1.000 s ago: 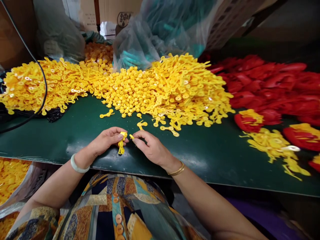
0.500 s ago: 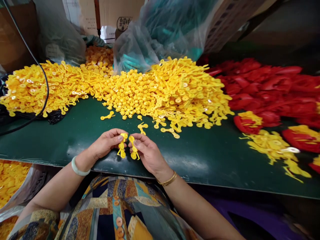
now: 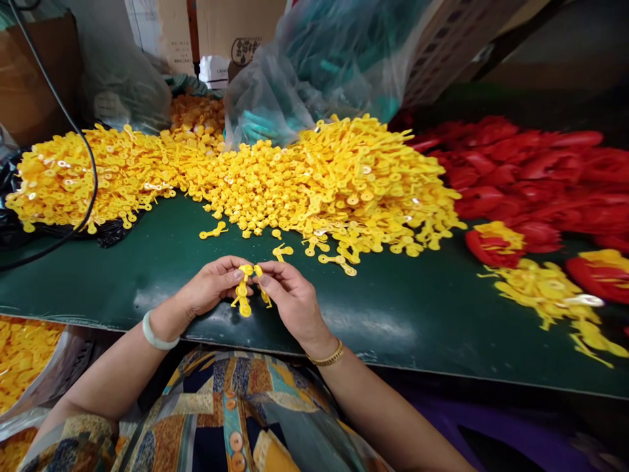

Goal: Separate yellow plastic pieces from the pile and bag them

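Near the front edge of the green table (image 3: 388, 308), my left hand (image 3: 212, 286) pinches a yellow jointed piece (image 3: 243, 295) that hangs down from the fingertips. My right hand (image 3: 292, 298) grips another yellow piece (image 3: 266, 296), partly hidden by its fingers. The tops of the two pieces meet or nearly meet; the exact contact is too small to tell. Just beyond my hands lie a few loose yellow pieces (image 3: 282, 252), in front of a large heap of yellow parts (image 3: 363, 177).
Red parts (image 3: 531, 164) are piled at the right, with yellow pieces (image 3: 545, 288) and red cups before them. Clear plastic bags (image 3: 314, 78) and cartons stand behind. A black cable (image 3: 93, 177) curves at the left, above an open bag of yellow parts (image 3: 24, 354).
The piece in my right hand has turned and shows less between my fingers. Its top has come closer to the left piece. The whole view has shifted slightly.
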The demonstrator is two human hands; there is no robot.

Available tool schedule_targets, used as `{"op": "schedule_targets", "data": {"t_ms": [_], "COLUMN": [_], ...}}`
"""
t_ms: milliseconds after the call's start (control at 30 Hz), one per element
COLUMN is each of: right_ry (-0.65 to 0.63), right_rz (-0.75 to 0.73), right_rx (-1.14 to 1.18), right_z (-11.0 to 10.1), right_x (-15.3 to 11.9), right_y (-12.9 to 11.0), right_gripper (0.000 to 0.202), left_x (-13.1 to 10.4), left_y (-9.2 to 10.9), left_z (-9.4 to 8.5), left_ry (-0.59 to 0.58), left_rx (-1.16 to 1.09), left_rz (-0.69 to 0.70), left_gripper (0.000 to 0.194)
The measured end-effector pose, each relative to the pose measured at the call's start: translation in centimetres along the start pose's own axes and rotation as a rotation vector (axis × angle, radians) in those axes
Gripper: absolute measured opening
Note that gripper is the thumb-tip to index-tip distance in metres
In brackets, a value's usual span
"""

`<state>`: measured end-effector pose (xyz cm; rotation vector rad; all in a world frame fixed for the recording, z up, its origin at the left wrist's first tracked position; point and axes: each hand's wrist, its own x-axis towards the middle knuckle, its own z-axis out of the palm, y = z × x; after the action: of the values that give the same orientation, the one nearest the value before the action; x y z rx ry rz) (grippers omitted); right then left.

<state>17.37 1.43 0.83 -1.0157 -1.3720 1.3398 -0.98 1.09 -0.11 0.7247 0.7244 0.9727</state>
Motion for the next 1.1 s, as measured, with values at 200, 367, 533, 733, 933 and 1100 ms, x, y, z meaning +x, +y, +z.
{"op": "schedule_targets", "data": {"t_ms": [200, 367, 533, 733, 933, 1100], "right_ry": [-0.002, 0.012, 0.039, 0.062, 0.064, 0.057], "right_rz": [-0.065, -0.094, -0.138, -0.187, -0.263, -0.399], "right_rx": [-0.097, -0.135, -0.237, -0.353, -0.409, -0.533], "right_z": [0.1, 0.2, 0.1, 0.5, 1.5, 2.1], "right_x": [0.1, 0.0, -0.2, -0.5, -1.1, -1.2], "right_y": [0.0, 0.4, 0.6, 0.5, 1.2, 2.1], "right_gripper": [0.021, 0.020, 0.020, 0.025, 0.033, 0.040], "left_x": [0.0, -0.1, 0.0, 0.0, -0.3, -0.8], "left_y": [0.1, 0.1, -0.1, -0.6, -1.3, -1.1], "left_z": [0.2, 0.2, 0.4, 0.8, 0.7, 0.7], "left_ry": [0.006, 0.021, 0.037, 0.106, 0.189, 0.270], "left_rx": [0.008, 0.019, 0.078, 0.342, 0.674, 0.775], "left_rz": [0.009, 0.012, 0.035, 0.236, 0.409, 0.472], "left_gripper": [0.033, 0.036, 0.037, 0.036, 0.027, 0.021]}}
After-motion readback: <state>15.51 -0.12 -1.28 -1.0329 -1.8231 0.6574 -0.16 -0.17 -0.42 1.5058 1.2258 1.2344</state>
